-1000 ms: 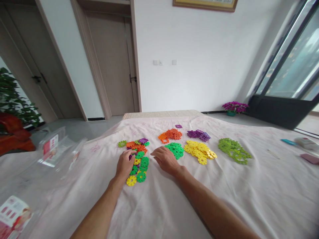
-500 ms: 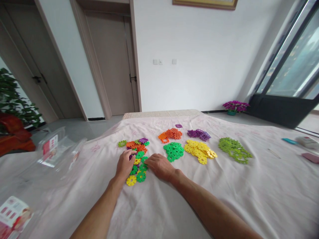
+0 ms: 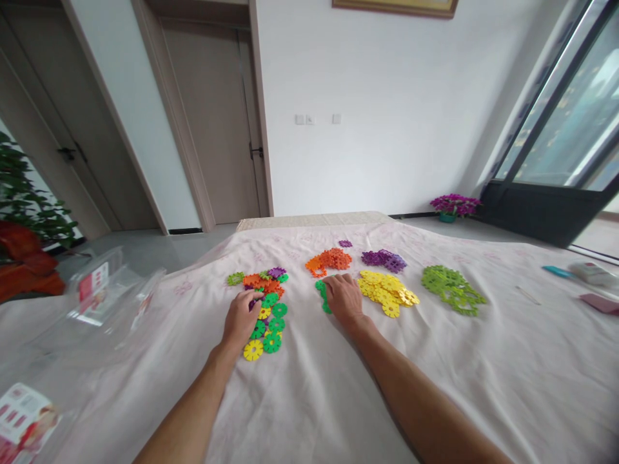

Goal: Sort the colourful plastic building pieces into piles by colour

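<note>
Notched flower-shaped plastic discs lie sorted and mixed on the cloth. My left hand (image 3: 242,320) rests at the left edge of a mixed pile, fingers apart and bent over it. Orange discs (image 3: 264,283) are at the far end of that pile, green discs (image 3: 276,323) and a yellow disc (image 3: 253,350) nearer me. My right hand (image 3: 344,298) covers much of the green pile (image 3: 320,289), its fingers close together and curved down. What lies under its fingers is hidden. Beside it on the right spreads the yellow pile (image 3: 385,288).
Farther back are an orange pile (image 3: 333,259) and a purple pile (image 3: 383,260), with one purple disc (image 3: 345,243) apart. A light green pile (image 3: 452,289) lies to the right. Clear plastic packaging (image 3: 97,303) sits at left; a blue object (image 3: 557,271) lies far right.
My right hand has moved right, from the mixed pile to the green pile. My left hand stays at the mixed pile.
</note>
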Demonstrator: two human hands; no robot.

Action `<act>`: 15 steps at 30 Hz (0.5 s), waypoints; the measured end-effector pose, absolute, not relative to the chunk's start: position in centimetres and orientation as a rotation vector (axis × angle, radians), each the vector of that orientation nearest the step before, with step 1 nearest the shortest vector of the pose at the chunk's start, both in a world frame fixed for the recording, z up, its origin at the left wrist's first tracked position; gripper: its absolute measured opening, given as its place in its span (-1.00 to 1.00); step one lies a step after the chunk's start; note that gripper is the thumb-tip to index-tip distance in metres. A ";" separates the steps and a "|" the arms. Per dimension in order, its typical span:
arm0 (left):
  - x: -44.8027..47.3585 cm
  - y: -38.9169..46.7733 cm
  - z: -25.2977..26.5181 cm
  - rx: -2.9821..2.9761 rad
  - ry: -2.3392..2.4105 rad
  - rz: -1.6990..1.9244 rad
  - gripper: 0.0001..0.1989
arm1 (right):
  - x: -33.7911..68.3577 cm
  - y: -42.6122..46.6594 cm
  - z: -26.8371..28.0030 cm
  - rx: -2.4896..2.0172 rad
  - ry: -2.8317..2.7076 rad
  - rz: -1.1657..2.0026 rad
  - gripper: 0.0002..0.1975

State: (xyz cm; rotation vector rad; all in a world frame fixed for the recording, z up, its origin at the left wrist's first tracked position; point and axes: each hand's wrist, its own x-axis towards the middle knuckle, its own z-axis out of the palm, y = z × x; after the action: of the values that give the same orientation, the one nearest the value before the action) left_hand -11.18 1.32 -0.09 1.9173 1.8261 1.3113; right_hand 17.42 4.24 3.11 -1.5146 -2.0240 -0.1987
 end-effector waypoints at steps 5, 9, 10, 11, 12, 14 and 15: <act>-11.2 1.3 -0.1 1.906 1.821 1.328 -0.74 | 18.4 4.4 2.9 -1.597 -2.003 -0.316 -0.81; -11.3 1.4 -0.2 1.916 1.831 1.319 -0.73 | 18.0 4.1 3.2 -1.525 -2.047 -0.292 -0.85; -11.3 1.4 -0.2 1.920 1.833 1.316 -0.73 | 17.7 3.9 3.3 -1.469 -2.075 -0.252 -0.84; -11.3 1.4 -0.2 1.923 1.835 1.313 -0.73 | 17.2 3.7 3.5 -1.395 -2.114 -0.198 -0.83; -11.3 1.4 -0.2 1.926 1.836 1.308 -0.73 | 16.6 3.4 3.6 -1.304 -2.163 -0.133 -0.81; -11.2 1.4 -0.2 1.934 1.836 1.302 -0.72 | 15.3 2.6 3.8 -1.102 -2.280 -0.005 -0.80; -11.2 1.3 -0.2 1.938 1.833 1.300 -0.72 | 14.5 2.2 3.8 -1.005 -2.340 0.048 -0.79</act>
State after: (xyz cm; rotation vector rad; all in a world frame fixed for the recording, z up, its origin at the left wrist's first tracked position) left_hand -11.22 1.34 -0.23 1.9383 1.8331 1.3000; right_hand 14.54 2.20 3.78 -1.0046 -2.3398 0.0478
